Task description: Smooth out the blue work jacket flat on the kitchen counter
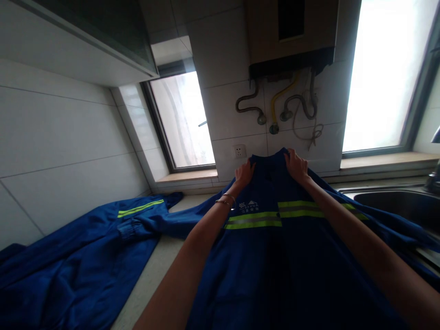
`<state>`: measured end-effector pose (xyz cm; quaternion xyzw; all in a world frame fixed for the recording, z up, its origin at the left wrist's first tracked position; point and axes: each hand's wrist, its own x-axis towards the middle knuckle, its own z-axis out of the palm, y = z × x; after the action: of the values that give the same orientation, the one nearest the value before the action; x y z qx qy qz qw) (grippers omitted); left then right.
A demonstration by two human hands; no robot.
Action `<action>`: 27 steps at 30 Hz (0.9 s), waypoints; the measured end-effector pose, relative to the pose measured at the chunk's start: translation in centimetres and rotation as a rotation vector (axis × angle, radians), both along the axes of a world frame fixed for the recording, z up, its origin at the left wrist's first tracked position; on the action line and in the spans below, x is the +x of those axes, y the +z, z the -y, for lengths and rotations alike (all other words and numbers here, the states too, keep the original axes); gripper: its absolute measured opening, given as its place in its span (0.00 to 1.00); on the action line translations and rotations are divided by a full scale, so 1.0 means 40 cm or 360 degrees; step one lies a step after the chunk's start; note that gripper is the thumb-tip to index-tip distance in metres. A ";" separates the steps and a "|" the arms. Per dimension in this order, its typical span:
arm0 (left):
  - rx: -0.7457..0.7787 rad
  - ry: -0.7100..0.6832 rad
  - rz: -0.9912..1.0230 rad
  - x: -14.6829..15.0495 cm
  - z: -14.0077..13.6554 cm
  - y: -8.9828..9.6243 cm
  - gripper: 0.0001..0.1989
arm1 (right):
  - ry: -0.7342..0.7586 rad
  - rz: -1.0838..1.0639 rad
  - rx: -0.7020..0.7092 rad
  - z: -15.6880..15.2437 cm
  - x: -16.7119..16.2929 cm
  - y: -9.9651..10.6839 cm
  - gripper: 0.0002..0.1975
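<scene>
A blue work jacket (247, 266) with yellow-green and grey reflective stripes lies spread over the counter in front of me, its collar toward the wall. My left hand (244, 172), with bangles at the wrist, is closed on the left side of the collar. On the collar's right side, my right hand (296, 166) grips the cloth as well. White lettering and a logo show on the chest. One sleeve stretches left and overlaps a second blue garment (79, 252) with similar stripes; the other sleeve runs right toward the sink.
A steel sink (388, 201) with a tap (433, 178) is at the right. The pale counter (154, 270) shows between the garments. A water heater (292, 32) with pipes hangs above a wall socket (239, 151). Windows flank it, and a cabinet (85, 36) overhangs the upper left.
</scene>
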<state>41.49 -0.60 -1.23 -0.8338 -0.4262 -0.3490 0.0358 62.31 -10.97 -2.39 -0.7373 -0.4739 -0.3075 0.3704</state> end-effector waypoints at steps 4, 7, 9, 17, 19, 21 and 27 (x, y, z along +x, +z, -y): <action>-0.0031 0.0240 -0.0366 0.031 0.025 -0.120 0.37 | -0.0255 -0.0068 -0.0707 -0.052 -0.022 -0.104 0.27; -0.0318 0.0001 -0.0834 0.008 0.034 -0.242 0.39 | -0.0261 -0.0180 -0.0964 -0.063 -0.067 -0.209 0.30; -0.0606 -0.0148 -0.1066 -0.029 0.035 -0.317 0.40 | -0.0226 -0.0292 -0.1177 -0.055 -0.110 -0.277 0.36; -0.0672 -0.0329 -0.0954 -0.190 0.013 -0.479 0.37 | 0.0103 -0.0495 -0.1588 -0.022 -0.237 -0.496 0.42; -0.0609 -0.0302 -0.0885 -0.197 0.002 -0.487 0.35 | 0.0138 -0.0487 -0.1522 -0.042 -0.235 -0.513 0.43; -0.0578 -0.0297 -0.0878 -0.195 -0.005 -0.486 0.33 | 0.0151 -0.0487 -0.1491 -0.068 -0.228 -0.516 0.43; -0.0448 -0.0181 -0.0719 -0.211 -0.010 -0.459 0.24 | 0.0116 -0.0472 -0.1460 -0.121 -0.211 -0.509 0.41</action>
<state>33.04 -0.21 -19.59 -0.9099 -0.4043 -0.0928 -0.0058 53.88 -6.13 -22.76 -0.8434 -0.5283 0.0548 0.0812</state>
